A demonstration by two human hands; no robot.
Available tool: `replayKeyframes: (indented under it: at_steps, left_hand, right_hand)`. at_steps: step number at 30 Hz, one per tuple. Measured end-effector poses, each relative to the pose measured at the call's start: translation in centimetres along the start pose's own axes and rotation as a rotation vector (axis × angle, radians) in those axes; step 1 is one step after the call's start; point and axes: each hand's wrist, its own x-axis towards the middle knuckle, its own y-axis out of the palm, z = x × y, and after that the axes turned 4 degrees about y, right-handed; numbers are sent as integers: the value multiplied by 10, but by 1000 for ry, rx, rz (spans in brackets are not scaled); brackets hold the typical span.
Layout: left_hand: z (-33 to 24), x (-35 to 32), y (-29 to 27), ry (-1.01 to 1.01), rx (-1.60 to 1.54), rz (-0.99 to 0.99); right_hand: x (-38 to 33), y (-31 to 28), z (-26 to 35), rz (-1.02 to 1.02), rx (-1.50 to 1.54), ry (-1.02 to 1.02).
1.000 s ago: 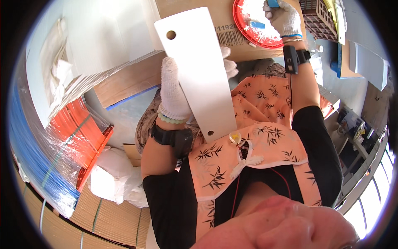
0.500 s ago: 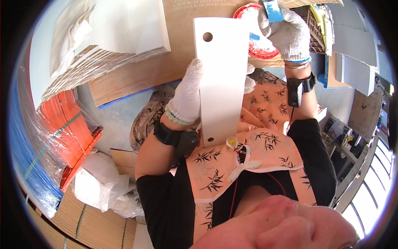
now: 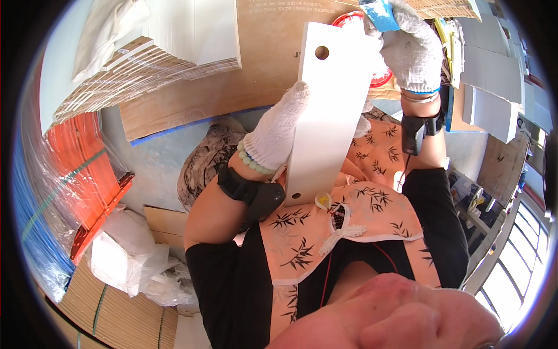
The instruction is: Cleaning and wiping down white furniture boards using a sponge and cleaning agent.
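grasps the board (image 3: 334,110) with the left hand (image 3: 272,127), thumb on one long edge and fingers (image 3: 363,127) wrapped under to the other, above the apron (image 3: 378,145) and partly over the carton (image 3: 261,46) in view. clenches a blue block (image 3: 379,16) in the right hand (image 3: 412,58), just beside the far end; cannot tell whether touching. could lose the board to a twist or slide, from gripping only midway with gloves on a seemingly smooth face. might scuff the far corner by swinging the block across too hard. points the board away from the body, toward the red tray (image 3: 381,79), long axis leaning right, with larger-looking hole (image 3: 322,53) far and smaller hole (image 3: 295,196) near.
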Motion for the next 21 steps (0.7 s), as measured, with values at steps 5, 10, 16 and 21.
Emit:
replayKeyframes:
  at_steps: [5, 10, 16, 21]
  left_hand:
    - [2, -1, -5, -57, -191, 8]
    - [2, 0, -10, -41, 22, 81]
    - [19, 2, -29, 48, 144, 46]
    - [32, 2, -51, 354, 902, 133]
  right_hand:
    - [6, -1, 1, 92, -261, -147]
    - [-1, 22, 4, 69, -508, -186]
    - [-6, 43, 4, 165, -798, -353]
    - [-5, 38, 1, 282, -901, -463]
